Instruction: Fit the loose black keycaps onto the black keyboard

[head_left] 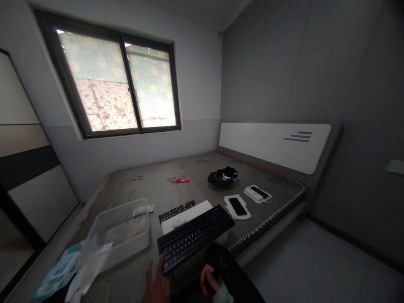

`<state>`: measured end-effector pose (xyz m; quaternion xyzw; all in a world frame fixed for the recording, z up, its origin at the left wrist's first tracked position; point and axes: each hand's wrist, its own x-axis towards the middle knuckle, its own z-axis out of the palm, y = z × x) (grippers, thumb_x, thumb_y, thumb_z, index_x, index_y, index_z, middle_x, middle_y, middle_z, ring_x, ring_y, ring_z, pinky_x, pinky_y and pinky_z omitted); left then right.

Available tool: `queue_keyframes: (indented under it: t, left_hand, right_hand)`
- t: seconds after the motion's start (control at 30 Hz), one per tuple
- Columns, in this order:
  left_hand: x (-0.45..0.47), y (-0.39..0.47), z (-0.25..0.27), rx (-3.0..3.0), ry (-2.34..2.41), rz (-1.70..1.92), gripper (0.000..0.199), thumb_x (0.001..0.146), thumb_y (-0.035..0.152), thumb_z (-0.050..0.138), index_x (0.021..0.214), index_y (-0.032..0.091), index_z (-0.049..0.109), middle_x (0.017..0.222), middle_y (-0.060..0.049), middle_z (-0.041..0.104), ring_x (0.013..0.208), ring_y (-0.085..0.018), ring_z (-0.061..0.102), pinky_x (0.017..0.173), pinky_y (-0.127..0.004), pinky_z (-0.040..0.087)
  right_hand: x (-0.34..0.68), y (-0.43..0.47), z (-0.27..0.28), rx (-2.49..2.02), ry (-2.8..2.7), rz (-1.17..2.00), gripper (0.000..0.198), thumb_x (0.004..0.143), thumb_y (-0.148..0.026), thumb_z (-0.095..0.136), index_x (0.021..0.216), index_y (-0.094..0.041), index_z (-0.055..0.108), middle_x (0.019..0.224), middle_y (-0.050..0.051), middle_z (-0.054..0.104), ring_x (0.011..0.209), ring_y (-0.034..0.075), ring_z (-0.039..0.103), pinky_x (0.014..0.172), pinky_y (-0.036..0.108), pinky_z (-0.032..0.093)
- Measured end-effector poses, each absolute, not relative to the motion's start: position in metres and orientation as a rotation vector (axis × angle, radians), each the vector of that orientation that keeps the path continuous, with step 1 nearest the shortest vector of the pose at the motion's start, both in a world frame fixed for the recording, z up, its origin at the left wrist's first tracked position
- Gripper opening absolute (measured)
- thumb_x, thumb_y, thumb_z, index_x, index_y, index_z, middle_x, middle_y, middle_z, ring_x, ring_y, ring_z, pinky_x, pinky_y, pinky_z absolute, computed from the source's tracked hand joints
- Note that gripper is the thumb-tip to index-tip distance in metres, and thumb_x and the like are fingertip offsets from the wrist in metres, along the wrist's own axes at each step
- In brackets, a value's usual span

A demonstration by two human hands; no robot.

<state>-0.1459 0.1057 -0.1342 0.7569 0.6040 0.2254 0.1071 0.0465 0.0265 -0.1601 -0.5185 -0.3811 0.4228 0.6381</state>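
A black keyboard (195, 235) lies tilted in front of me, with pale spots across its middle where keycaps are off. My left hand (157, 283) is at its near left corner, fingers apart; I cannot tell whether a fingertip touches the edge. Below the keyboard, beside my dark-clothed knee (219, 256), my right hand (211, 279) has its fingers curled; what they hold, if anything, is hidden. Loose black keycaps (176, 209) stand in rows behind the keyboard. Partly under it is a white sheet (202, 208), with a small whitish wad (179, 223) on top.
A clear plastic bin (147, 229) stands left, near blue-and-white packaging (61, 265). Farther back on the mattress (195, 164) are a red item (179, 180) and a dark cap (217, 176) with things inside. Right lie a phone (237, 206) on white cloth and another dark-and-white device (259, 192).
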Motion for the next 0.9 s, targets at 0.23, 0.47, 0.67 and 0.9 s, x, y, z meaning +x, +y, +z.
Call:
queue_keyframes:
  t: [0.23,0.47,0.67,0.9]
  left_hand:
    - [-0.129,0.11,-0.131,2.24,1.8,0.555,0.059,0.09,0.021,0.042,0.148,0.029,0.037,0.159,-0.011,0.03,0.109,-0.024,0.066,0.073,-0.028,0.054]
    - [-0.128,0.113,-0.127,2.238,1.833,0.47,0.061,0.09,0.024,0.044,0.149,0.031,0.034,0.159,-0.012,0.03,0.1,-0.024,0.069,0.065,-0.03,0.054]
    - [-0.134,0.112,-0.133,2.24,1.853,0.536,0.052,0.096,0.031,0.038,0.148,0.031,0.035,0.16,-0.01,0.026,0.093,-0.021,0.07,0.066,-0.033,0.055]
    - [-0.14,0.101,-0.126,2.205,1.899,0.541,0.046,0.097,0.027,0.034,0.142,0.026,0.043,0.157,-0.01,0.031,0.104,-0.022,0.066,0.077,-0.034,0.055]
  right_hand:
    - [0.058,0.027,-0.175,-1.231,-0.718,1.032,0.073,0.058,-0.094,0.048,0.055,-0.022,0.051,0.039,-0.004,0.043,0.034,0.008,0.036,0.04,0.024,0.025]
    - [0.058,0.024,-0.166,-1.154,-0.727,1.053,0.067,0.067,-0.088,0.052,0.059,-0.022,0.056,0.04,-0.005,0.045,0.038,0.009,0.037,0.044,0.024,0.028]
    - [0.062,0.016,-0.169,-1.124,-0.752,1.183,0.069,0.064,-0.09,0.051,0.062,-0.021,0.055,0.041,-0.006,0.045,0.038,0.008,0.038,0.044,0.024,0.03]
    - [0.064,0.003,-0.16,-1.096,-0.783,1.142,0.064,0.072,-0.084,0.052,0.062,-0.021,0.059,0.042,-0.003,0.051,0.039,0.01,0.043,0.046,0.025,0.03]
